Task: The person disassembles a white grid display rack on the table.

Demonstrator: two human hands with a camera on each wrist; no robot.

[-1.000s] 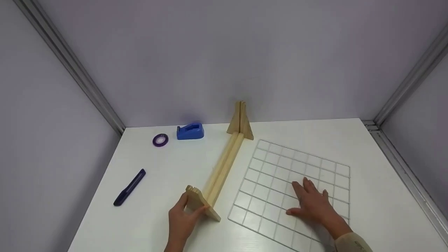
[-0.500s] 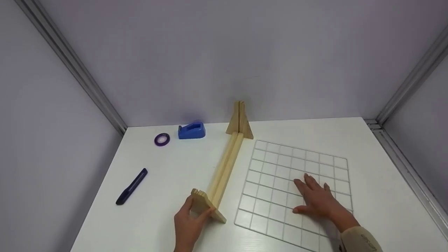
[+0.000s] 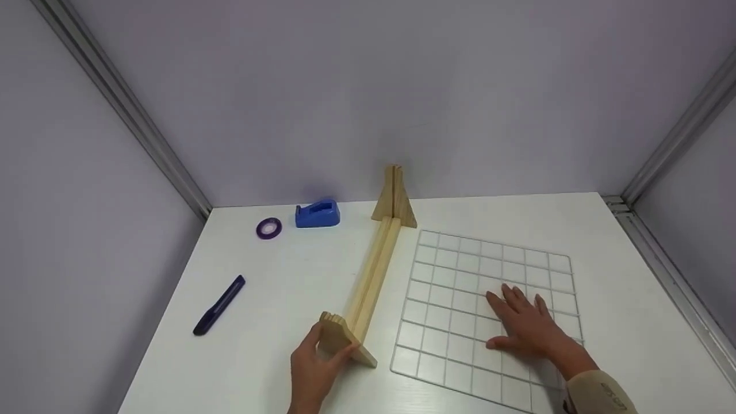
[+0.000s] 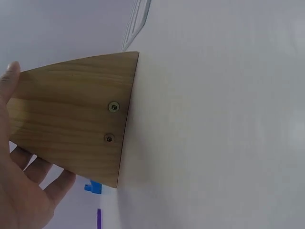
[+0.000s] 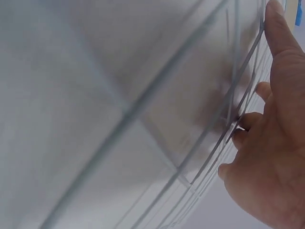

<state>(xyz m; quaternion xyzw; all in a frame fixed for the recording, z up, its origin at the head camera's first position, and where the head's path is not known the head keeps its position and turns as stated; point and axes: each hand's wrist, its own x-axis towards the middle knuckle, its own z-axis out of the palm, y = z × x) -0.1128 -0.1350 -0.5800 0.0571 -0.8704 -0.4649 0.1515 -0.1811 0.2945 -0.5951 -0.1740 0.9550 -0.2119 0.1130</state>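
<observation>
A wooden stand [image 3: 374,270] runs from near the back wall toward the front of the table, with a flared upright end piece at each end. My left hand [image 3: 316,368] grips the near end piece, thumb on one edge and fingers on the other. Two screws show on that end piece [image 4: 71,114] in the left wrist view. To the right of the stand, a white wire grid panel [image 3: 448,310] lies on the table. My right hand [image 3: 526,328] rests on the panel with its fingers spread; the right wrist view has the fingertips right at the wires.
A blue tape dispenser [image 3: 318,214] and a purple roll of tape [image 3: 268,228] sit at the back left. Nearer on the left lies a dark blue utility knife [image 3: 219,305]. Walls enclose the white table [image 3: 270,345] at the back and sides.
The near end of the stand has shifted slightly right with my left hand. The grid panel has turned a little under my right hand, its near-left corner moving right.
</observation>
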